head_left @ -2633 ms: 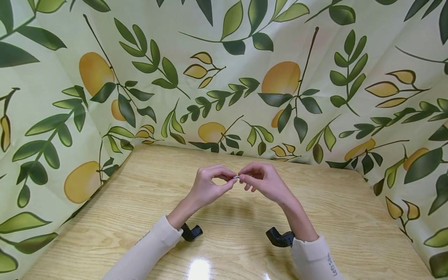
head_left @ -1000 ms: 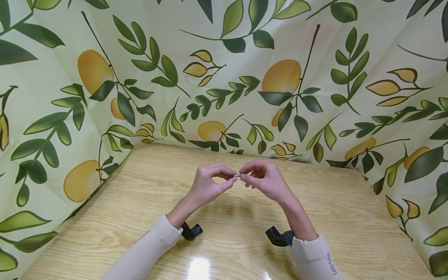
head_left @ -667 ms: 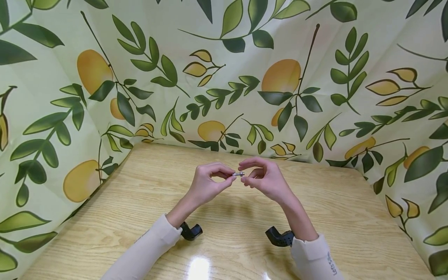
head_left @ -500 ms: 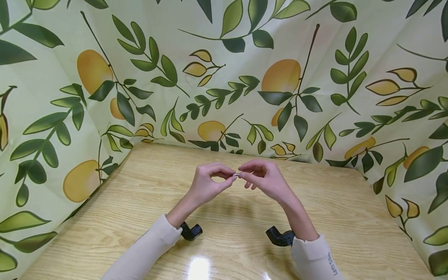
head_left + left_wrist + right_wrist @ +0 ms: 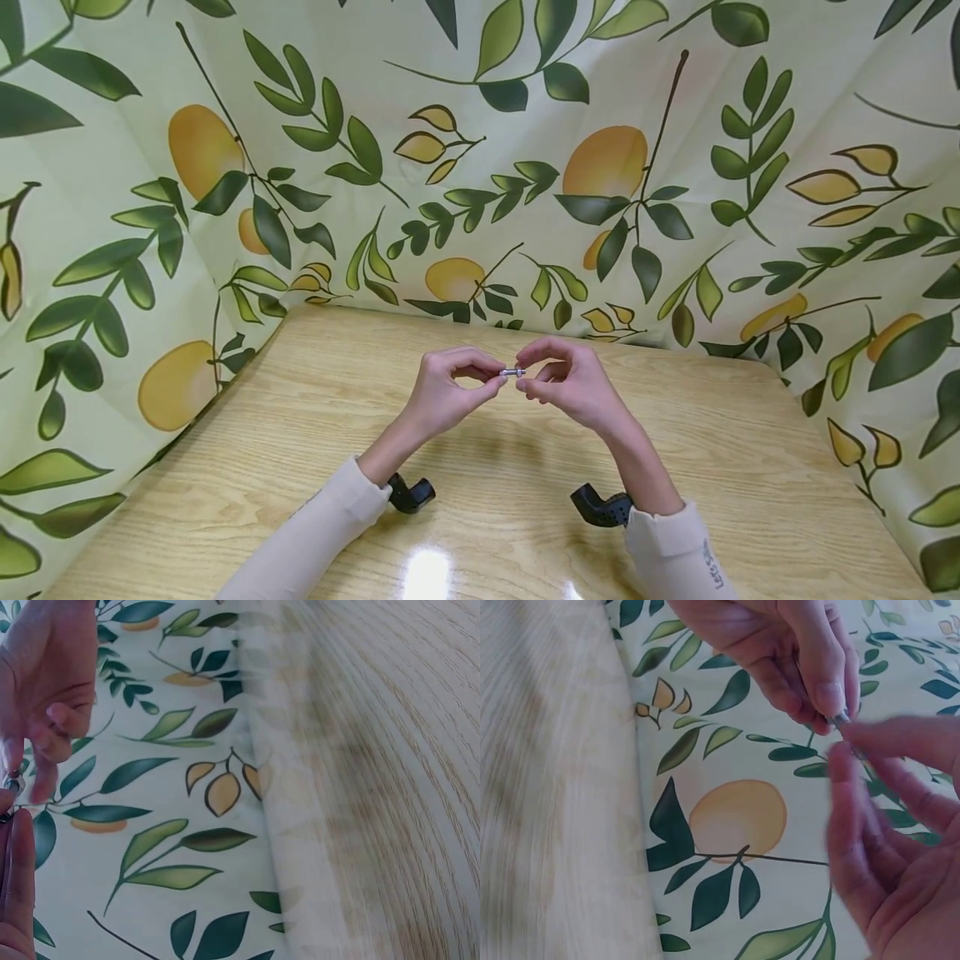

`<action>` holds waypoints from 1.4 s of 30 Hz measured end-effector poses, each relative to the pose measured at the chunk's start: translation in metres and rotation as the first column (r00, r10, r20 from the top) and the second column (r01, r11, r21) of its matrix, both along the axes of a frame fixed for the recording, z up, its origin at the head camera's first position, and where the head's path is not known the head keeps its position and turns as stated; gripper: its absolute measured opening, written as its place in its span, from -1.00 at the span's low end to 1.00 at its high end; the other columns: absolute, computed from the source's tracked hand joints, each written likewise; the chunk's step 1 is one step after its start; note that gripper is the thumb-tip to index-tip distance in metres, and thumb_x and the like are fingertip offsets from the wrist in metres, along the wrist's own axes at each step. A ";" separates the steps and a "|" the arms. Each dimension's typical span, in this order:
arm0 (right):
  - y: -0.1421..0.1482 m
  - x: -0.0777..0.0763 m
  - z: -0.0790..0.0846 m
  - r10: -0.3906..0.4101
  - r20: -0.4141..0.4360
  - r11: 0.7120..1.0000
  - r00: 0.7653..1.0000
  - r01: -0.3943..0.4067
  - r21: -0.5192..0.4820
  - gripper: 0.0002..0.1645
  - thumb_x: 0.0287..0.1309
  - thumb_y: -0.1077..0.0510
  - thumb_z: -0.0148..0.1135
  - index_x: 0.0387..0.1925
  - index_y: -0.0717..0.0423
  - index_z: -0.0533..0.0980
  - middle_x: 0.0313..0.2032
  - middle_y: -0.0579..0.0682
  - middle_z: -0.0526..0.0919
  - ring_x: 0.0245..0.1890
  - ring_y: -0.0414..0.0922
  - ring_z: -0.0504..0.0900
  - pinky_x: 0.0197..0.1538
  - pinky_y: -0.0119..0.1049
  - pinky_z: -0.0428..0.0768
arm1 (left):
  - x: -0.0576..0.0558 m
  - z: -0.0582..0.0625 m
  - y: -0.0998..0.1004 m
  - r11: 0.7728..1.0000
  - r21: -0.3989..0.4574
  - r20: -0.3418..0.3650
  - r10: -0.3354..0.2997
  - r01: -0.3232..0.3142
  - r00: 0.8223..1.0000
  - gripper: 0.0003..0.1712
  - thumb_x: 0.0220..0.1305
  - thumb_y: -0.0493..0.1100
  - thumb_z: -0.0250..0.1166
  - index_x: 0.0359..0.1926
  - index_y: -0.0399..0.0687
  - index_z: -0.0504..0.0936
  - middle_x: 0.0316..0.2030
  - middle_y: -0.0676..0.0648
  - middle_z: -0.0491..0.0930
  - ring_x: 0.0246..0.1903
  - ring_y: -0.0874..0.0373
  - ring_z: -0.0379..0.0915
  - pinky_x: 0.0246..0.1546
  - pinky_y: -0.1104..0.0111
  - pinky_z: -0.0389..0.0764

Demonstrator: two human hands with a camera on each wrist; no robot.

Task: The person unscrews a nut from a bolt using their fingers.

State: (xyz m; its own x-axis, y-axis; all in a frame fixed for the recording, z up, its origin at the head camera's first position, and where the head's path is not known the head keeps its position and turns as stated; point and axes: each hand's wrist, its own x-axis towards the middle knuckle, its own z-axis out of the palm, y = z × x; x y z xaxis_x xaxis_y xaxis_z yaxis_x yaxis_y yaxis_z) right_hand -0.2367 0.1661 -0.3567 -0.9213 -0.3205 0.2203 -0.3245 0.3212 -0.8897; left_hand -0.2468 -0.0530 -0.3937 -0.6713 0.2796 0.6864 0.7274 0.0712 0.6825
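Note:
My left hand (image 5: 450, 396) pinches a small silvery metal bolt (image 5: 509, 372) between thumb and index finger, above the table. The bolt lies roughly level, its free end pointing right. Near that end sits what looks like a nut (image 5: 520, 372). My right hand (image 5: 576, 390) is beside it, thumb below and index finger above, with small gaps to the metal in the head view. In the right wrist view the bolt (image 5: 839, 718) shows beyond the left thumb, and my right fingers (image 5: 847, 810) are blurred. Fingers hide most of the metal in the left wrist view.
Underneath is a light wood-grain table (image 5: 337, 533). A cloth (image 5: 510, 208) printed with leaves and orange fruit stands behind it and along the sides. Black wrist mounts (image 5: 411, 495) show at both cuffs.
My right fingers closed at the bolt's end, parted, closed again half a second ago, and are parted now, exposing the nut. The left hand has kept its pinch almost in place.

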 end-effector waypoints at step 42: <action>0.001 0.000 0.000 0.056 0.021 0.998 0.998 -0.056 -0.004 -0.68 0.21 0.26 0.44 0.00 0.21 0.64 -0.09 0.16 0.73 -0.48 -0.11 0.72 -0.41 -0.27 0.72 | 0.000 0.002 0.000 1.000 0.016 -0.002 -0.017 0.017 1.000 -0.87 0.15 -0.43 0.48 -0.27 -0.21 0.80 -0.31 -0.13 0.80 -0.36 0.19 0.76 -0.25 0.33 0.83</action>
State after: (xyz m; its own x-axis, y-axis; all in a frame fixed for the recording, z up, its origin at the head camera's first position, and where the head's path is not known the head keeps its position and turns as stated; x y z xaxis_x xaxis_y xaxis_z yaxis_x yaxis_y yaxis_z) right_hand -0.2365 0.1675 -0.3567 -0.9065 -0.3706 0.2021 -0.3227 0.2997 -0.8978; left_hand -0.2467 -0.0527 -0.3920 -0.6654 0.2801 0.6919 0.7296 0.0480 0.6822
